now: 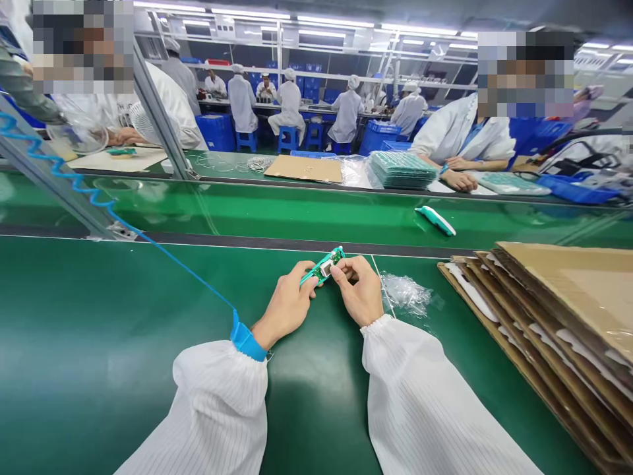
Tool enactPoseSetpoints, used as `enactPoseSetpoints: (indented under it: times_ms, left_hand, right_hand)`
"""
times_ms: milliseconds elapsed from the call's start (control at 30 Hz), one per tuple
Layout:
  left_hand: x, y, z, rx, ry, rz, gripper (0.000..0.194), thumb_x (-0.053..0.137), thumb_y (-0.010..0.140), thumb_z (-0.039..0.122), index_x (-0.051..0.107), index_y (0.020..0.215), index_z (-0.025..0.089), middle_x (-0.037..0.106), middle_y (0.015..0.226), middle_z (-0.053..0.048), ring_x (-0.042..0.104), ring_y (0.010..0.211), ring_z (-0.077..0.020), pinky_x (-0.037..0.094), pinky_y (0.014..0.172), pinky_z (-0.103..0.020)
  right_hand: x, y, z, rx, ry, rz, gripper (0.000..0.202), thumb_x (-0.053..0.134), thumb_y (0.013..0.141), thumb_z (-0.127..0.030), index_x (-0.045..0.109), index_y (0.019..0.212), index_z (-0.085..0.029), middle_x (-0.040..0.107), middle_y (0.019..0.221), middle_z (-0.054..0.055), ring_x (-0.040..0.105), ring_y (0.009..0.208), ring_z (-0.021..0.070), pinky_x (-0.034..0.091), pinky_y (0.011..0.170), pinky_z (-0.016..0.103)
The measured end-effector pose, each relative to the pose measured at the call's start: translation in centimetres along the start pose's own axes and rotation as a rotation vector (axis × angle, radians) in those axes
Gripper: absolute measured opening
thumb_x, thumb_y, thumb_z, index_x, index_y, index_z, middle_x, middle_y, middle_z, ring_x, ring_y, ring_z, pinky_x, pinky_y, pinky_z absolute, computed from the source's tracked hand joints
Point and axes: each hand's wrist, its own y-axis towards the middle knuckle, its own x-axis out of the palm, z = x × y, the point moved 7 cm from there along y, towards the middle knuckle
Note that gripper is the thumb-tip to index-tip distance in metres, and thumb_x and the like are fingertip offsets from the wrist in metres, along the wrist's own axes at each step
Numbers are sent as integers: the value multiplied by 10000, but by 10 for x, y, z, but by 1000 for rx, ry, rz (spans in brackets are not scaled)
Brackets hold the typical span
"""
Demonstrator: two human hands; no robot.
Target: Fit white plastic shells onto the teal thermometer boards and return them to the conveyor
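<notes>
Between my hands, above the green bench, is a slim teal plastic housing point(338, 254) with a green circuit board inside. A small white rectangular part point(326, 268) sits on the board. My left hand point(289, 300) grips the housing's lower left end, thumb on the near side and fingers behind. My right hand point(362, 290) is closed in a pinch at the housing's right side, its thumb tip beside the white part. Whether a tiny piece is between those fingertips is hidden. A blue wrist strap point(248, 341) circles my left wrist.
Clear plastic bags point(408, 293) and a thin white strip point(380, 280) lie right of my hands. Stacked cardboard sheets point(568, 284) fill the right side. A teal-and-white device point(436, 220) rests on the green conveyor point(297, 214). A coiled blue cord point(182, 264) crosses from the left. Co-workers sit opposite.
</notes>
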Motion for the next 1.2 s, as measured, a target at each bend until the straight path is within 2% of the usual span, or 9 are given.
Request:
enactPoseSetpoints:
  times_ms: [200,300,433,567,733,833,933,1067,1200]
  left_hand:
    - [-20,8,-13,-52,-119,224,229,528,955,280,618,1131,164,736,918,-54,663,728,-170,482,749,-298]
    - [-29,10,-22,-120,-188,275,232,539,952,279,609,1126,143,745,968,-80,649,691,-159,488,723,-295]
    - [-34,11,-28,-151,-226,295,280,526,949,295,604,1164,133,744,1001,-96,635,699,-159,488,701,-294]
    - [-35,12,-24,-143,-217,291,334,536,910,345,613,1151,126,745,997,-102,628,706,-172,482,671,-289]
    - [-36,9,-12,-211,-205,283,372,590,834,419,656,1104,171,753,994,-66,633,748,-185,491,662,-274]
    - [-37,11,-10,-233,-229,249,343,602,836,437,676,1098,228,752,1056,-19,641,826,-184,505,709,-271]
    - [-39,11,-11,-253,-208,254,293,599,861,460,695,1075,283,753,1062,23,651,860,-184,509,772,-291]
    - [-36,11,-12,-258,-281,211,383,622,866,589,665,1142,326,738,1145,32,644,896,-194,510,835,-330]
    - [-35,9,-13,-298,-318,175,504,664,789,715,672,1152,365,706,1238,39,644,953,-218,495,874,-358]
  right_hand:
    - [31,-19,-33,-140,-36,-235,182,615,937,-318,577,775,-244,592,849,36,551,822,237,396,766,380]
    - [28,-19,-34,-124,-18,-219,183,547,979,-355,549,836,-240,615,891,39,564,837,234,407,789,371]
    - [-27,1,2,112,-293,13,148,501,979,-341,491,878,-233,605,808,31,570,775,236,408,750,352]
    - [-80,0,30,332,-687,-29,170,526,917,-170,461,768,-220,570,741,52,578,815,275,371,750,366]
    - [-115,-25,-2,264,-742,-185,138,712,820,-127,653,903,-219,659,1077,62,630,927,234,433,794,336]
    - [-138,-29,-41,191,-556,-432,105,738,855,-226,717,956,-248,709,1009,22,660,866,206,485,805,327]
    - [-195,-13,-73,183,-418,-497,131,712,893,-336,761,977,-249,733,935,29,673,865,239,508,817,372]
    - [-321,34,-54,428,-441,-10,163,897,685,-231,748,727,-179,712,777,56,665,764,239,529,784,389]
    - [-404,55,-13,499,-423,292,231,803,785,-160,626,637,-142,656,747,118,644,753,231,529,717,404]
